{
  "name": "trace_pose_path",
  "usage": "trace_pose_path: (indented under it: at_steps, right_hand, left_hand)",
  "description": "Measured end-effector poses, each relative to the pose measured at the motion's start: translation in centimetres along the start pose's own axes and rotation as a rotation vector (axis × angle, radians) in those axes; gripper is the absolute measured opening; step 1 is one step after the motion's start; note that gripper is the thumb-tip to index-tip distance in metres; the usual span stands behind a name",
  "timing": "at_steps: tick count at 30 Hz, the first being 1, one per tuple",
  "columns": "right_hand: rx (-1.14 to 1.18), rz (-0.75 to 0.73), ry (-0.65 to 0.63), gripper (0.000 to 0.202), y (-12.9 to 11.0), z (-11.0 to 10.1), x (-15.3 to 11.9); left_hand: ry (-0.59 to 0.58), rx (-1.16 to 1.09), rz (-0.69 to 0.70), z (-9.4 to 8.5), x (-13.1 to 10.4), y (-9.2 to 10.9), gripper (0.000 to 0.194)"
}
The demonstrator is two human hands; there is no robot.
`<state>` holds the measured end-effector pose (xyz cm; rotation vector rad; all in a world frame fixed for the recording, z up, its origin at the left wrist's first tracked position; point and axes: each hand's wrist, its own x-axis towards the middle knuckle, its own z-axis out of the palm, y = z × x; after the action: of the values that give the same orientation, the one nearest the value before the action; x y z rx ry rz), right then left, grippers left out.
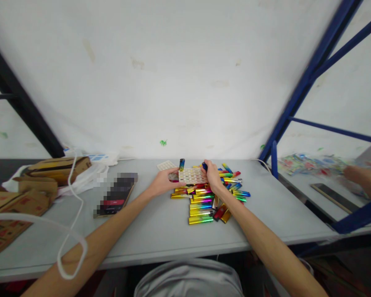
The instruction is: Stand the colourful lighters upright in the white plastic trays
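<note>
A pale tray with rows of holes point(193, 176) is held up over the pile of lighters. My left hand point(164, 182) grips its left end. A dark-topped lighter point(181, 165) stands upright at the tray's left end. My right hand point(212, 175) is at the tray's right end, its fingers closed round a dark blue lighter point(205, 166). Beneath and to the right of the tray, several shiny multicoloured lighters point(200, 213) lie on the grey table point(160, 239). Behind my left hand lies a second pale tray point(166, 165).
Left of my hands lies a phone point(116, 196). Cardboard boxes point(34, 194), plastic bags and a white cable point(80, 198) are at the far left. Blue metal frame bars point(297, 90) rise at the right. Beyond them are a person's hand point(360, 175) and another phone point(334, 196).
</note>
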<state>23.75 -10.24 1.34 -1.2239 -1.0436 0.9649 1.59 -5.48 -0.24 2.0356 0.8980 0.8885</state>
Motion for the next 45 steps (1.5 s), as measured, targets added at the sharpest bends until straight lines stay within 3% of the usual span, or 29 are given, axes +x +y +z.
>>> trace_pose_path:
  at_steps: [11, 16, 21, 26, 37, 41, 45]
  right_hand:
    - [0.027, 0.006, -0.067, 0.057, 0.1, -0.2, 0.1]
    - [0.042, -0.107, -0.133, 0.061, 0.2, -0.1, 0.1]
    - [-0.175, -0.337, -0.138, 0.052, 0.2, 0.2, -0.1]
    - [-0.457, -0.597, 0.019, 0.041, -0.1, 0.5, -0.6]
    - [-0.662, -0.549, 0.007, 0.036, -1.0, 0.9, -1.3]
    - [-0.76, -0.612, -0.058, 0.034, -0.5, 0.9, -0.9]
    - [-0.91, -0.688, -0.042, 0.038, 0.1, 0.8, -0.1]
  left_hand:
    - [0.007, 0.086, -0.002, -0.1, 0.0, 0.0, 0.073]
    - [-0.005, 0.038, -0.004, 0.1, 0.1, -0.6, 0.073]
    - [0.022, 0.056, 0.016, 0.5, 0.1, -0.8, 0.069]
    - [0.027, 0.085, 0.027, 0.8, -0.1, 0.0, 0.067]
    - [0.098, 0.193, 0.031, 1.6, -0.4, 1.2, 0.062]
    - [0.098, 0.202, 0.033, 1.7, -0.4, 0.9, 0.064]
    - [0.083, 0.212, 0.03, 1.8, -0.4, 0.7, 0.063]
